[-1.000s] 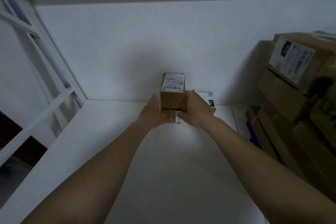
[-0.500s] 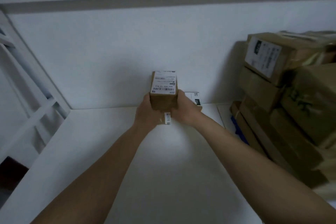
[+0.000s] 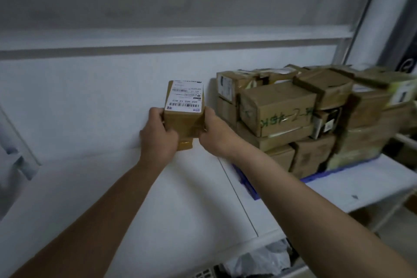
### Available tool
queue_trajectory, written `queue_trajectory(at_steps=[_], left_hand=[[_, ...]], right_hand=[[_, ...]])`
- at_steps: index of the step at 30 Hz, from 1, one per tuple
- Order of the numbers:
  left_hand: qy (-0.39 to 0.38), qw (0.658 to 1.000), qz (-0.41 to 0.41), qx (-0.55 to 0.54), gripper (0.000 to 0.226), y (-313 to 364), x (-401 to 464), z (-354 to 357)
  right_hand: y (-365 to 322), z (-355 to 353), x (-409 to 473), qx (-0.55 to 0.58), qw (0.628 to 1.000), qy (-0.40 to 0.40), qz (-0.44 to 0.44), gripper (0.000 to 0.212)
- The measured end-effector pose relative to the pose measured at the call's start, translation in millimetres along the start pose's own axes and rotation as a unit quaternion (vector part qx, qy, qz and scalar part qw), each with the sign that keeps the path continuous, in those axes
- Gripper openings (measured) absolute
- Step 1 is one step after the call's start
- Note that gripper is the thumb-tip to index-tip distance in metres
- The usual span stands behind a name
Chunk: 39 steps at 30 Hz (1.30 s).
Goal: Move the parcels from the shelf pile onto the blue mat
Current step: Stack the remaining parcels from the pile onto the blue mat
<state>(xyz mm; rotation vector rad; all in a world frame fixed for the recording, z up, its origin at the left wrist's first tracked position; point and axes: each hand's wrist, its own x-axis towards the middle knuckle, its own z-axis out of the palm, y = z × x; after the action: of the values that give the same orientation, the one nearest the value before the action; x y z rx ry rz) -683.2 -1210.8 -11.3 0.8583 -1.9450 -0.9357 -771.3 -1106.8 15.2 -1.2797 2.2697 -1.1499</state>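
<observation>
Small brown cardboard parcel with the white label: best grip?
Judging by its pose, take the small brown cardboard parcel by its two narrow side faces, from left and right, as the left hand and right hand do; the label faces up.

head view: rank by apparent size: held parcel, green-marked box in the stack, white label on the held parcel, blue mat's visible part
1. green-marked box
2. held parcel, though it sits nearer the camera, so true order is unsure
3. white label and blue mat: a compact patch against thin strips, too alike to rank

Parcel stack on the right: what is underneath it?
A blue mat lies under the parcel stack, showing only along its front and left edges. The parcels cover the rest of it.
</observation>
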Motion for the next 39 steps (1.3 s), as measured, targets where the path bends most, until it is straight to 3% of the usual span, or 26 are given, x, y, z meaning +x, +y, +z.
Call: queue_trajectory(at_steps=[4, 12, 19, 22, 26, 34, 39], left_hand=[[-0.019, 0.999, 0.023, 0.025, 0.025, 41.6, -21.4, 0.4], [-0.059, 0.996, 0.046, -0.053, 0.028, 130.0, -64.5, 59.8], [-0.107, 0.986, 0.086, -0.097, 0.065, 221.6, -101.2, 159.8], [-0.134, 0.981, 0.078, -0.12, 0.063, 248.6, -117.6, 202.8], [-0.178, 0.974, 0.035, -0.136, 0.057, 272.6, -135.3, 247.5], [-0.281, 0.932, 0.007, -0.226, 0.037, 316.4, -125.0, 301.4], [-0.259, 0.954, 0.031, -0.148, 0.034, 327.2, -66.4, 322.5]], right_hand=[[-7.4, -38.0, -33.6, 0.005, 0.999, 0.035, -0.026, 0.058], [28.6, -135.2, -87.0, -0.039, 0.993, 0.1, -0.056, 0.06], [86.3, -259.5, -131.4, -0.029, 0.986, 0.147, -0.075, 0.052], [106.5, -301.1, -142.6, -0.019, 0.982, 0.172, -0.08, 0.047], [136.4, -337.6, -141.6, 0.04, 0.981, 0.187, -0.022, 0.045], [184.7, -403.3, -104.3, 0.103, 0.949, 0.296, -0.018, 0.029], [205.6, -430.7, -64.6, 0.12, 0.946, 0.298, -0.037, 0.029]])
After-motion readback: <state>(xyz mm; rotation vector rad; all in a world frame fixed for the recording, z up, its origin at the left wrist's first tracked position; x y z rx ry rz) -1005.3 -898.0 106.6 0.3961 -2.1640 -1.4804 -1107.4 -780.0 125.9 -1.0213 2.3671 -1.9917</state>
